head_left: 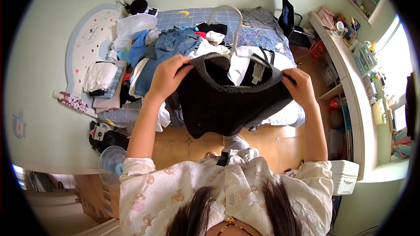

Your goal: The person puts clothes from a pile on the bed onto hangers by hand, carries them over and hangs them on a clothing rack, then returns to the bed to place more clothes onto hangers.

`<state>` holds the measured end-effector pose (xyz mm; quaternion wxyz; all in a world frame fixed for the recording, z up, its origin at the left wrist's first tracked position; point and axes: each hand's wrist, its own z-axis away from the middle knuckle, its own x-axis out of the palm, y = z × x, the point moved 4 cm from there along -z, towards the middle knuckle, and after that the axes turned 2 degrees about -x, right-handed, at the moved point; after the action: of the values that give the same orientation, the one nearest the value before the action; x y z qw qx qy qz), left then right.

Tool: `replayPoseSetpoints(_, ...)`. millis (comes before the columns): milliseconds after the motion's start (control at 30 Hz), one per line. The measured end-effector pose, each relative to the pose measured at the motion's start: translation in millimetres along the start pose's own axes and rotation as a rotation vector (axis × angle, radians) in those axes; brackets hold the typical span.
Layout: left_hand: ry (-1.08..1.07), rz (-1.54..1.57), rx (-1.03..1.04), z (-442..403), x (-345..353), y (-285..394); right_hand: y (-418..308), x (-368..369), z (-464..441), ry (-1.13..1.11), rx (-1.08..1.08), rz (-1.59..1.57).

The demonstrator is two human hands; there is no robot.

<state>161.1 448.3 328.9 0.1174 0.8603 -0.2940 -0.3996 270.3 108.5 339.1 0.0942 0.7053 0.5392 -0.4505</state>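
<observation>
1. Nearest: the wearer's dark hair [192, 212], two locks hanging over a pale bear-print top [153, 188].
2. Left hand [169, 78]: raised, fingers clamped on one upper edge of a black garment [229, 111].
3. Right hand [301, 86]: same height roughly, fingers pinched on the opposite upper edge.
4. Black garment: stretched between both hands, held up in front of the bed [197, 14], lower edge hanging loose. Grey striped collar [256, 88] faces up, neck opening gaping, pale label visible inside.
5. Pale hook [239, 28], looks like a hanger's, rises at the neck opening; rest of it hidden.
6. Bed: blue patterned cover, heaped clothes behind the garment, including a denim piece [175, 46]. Folded white cloth [99, 76] tops a stack near the headboard [78, 59].
7. Floor, left of view: blue fan [110, 161], with a white camera-like item [100, 133] near it.
8. Right of view: long white table [345, 76] along the wall, black chair [288, 15] by its far end, white case [345, 177] by its near end.
</observation>
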Motion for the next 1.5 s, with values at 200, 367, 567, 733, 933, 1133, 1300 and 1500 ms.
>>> replayPoseSetpoints(200,-0.160,0.051,0.136,19,47,31,7,-22,97,0.212,0.019,0.100)
replayPoseSetpoints(367,-0.309,0.195,-0.079,26,90,5,32,-55,134,0.348,0.180,0.208)
replayPoseSetpoints(567,-0.366,0.268,-0.037,-27,143,21,77,-93,108,0.401,0.108,0.431)
replayPoseSetpoints(733,-0.282,0.248,0.214,-101,192,20,156,-120,60,0.417,0.185,0.740)
replayPoseSetpoints(933,-0.092,0.044,0.070,-246,300,-35,358,-105,-58,0.439,0.230,0.600)
replayPoseSetpoints(1133,-0.330,-0.637,-0.362,-278,498,-172,616,65,-92,0.139,0.697,0.085)
replayPoseSetpoints(1300,-0.505,-0.567,-0.461,-221,541,-180,605,155,-50,0.052,0.609,-0.392)
replayPoseSetpoints(1500,-0.542,-0.558,-0.607,-176,494,-195,509,121,-81,0.461,0.769,-2.217)
